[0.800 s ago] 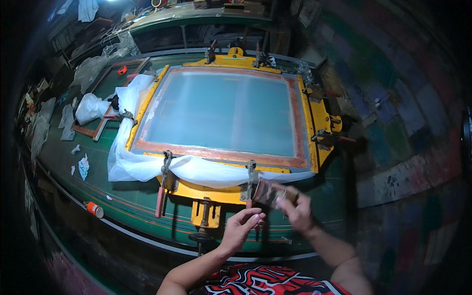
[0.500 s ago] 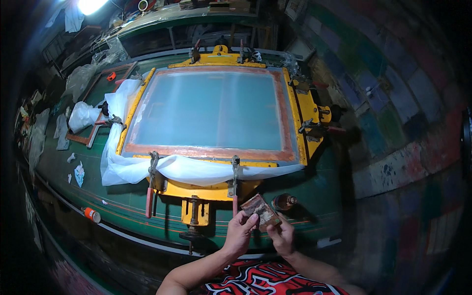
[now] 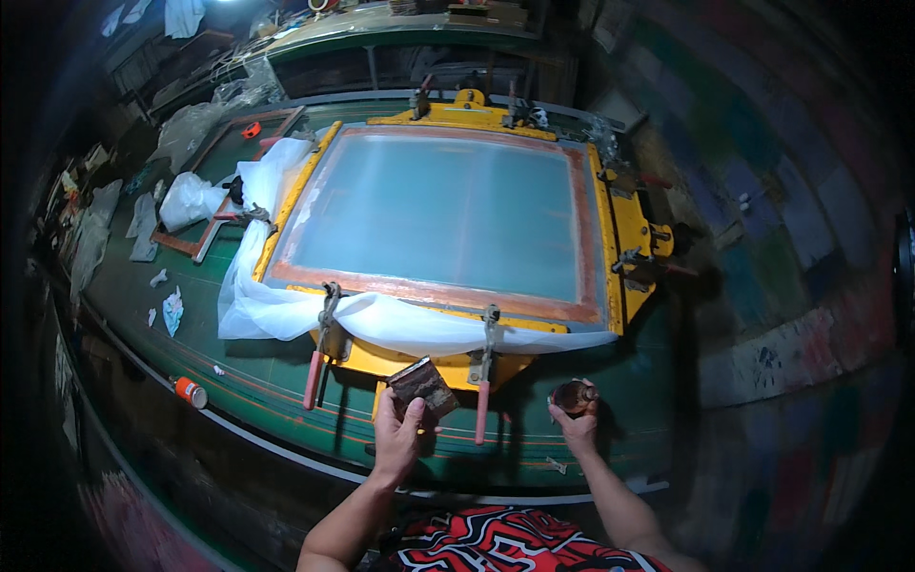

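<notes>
Shirt [image 3: 524, 541]: red, black and white, at the lower edge, between the forearms.
Right hand [image 3: 578, 431]: closed around the bottle, thumb and fingers on its near side.
Bottle [image 3: 575, 396]: small, dark brown, over the table's near right part; whether its base touches the table cannot be told. Probably smooth, rigid and fairly light, perhaps breakable and slippery if wet; best taken round the body, kept level.
Left hand [image 3: 396, 437]: grasping the block by its lower left part, thumb across the near face.
Block [image 3: 426, 389]: flat, dark, with a pale top edge, held tilted before the screen's near side, between the two near clamps. Probably light and rather stiff, its face rough or stained; best pinched by the edges or a lower corner.
Block and bottle, compared with half a second earlier: then both hands were at the block and the bottle stood beside them, untouched; now the block is in the left hand alone, farther left, and the right hand has the bottle.
Near clamps [image 3: 490, 336]: two, with red handles.
Jar [image 3: 191, 392]: orange and white, at the table's edge, far left.
Cloth [image 3: 391, 324]: white, thin, bunched along the screen's near and left sides.
Screen [image 3: 448, 219]: pale blue-green, bordered reddish brown, with yellow bars [image 3: 610, 253] around it.
Table [image 3: 248, 377]: green, beneath everything named above except the shirt.
Bench [image 3: 381, 36]: behind, loaded with clutter.
</notes>
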Action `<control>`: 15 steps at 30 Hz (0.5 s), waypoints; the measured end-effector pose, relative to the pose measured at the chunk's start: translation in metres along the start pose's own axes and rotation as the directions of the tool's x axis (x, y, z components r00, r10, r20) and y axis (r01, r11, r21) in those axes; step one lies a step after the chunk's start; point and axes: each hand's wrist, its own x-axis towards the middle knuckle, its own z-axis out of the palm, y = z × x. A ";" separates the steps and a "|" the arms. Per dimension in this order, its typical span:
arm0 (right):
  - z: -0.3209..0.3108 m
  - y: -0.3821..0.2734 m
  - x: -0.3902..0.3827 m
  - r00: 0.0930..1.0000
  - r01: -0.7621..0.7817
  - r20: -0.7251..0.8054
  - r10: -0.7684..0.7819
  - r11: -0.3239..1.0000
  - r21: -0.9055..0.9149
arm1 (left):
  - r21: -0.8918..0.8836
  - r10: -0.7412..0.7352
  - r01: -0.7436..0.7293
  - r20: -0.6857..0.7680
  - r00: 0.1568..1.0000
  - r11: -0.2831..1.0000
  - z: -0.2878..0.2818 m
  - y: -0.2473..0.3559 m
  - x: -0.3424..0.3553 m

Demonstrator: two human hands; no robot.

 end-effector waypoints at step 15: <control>0.092 -0.271 0.209 0.545 0.838 0.487 -0.682 0.462 -0.291 | 0.672 0.394 -0.392 0.159 0.905 0.628 -0.139 0.047 0.059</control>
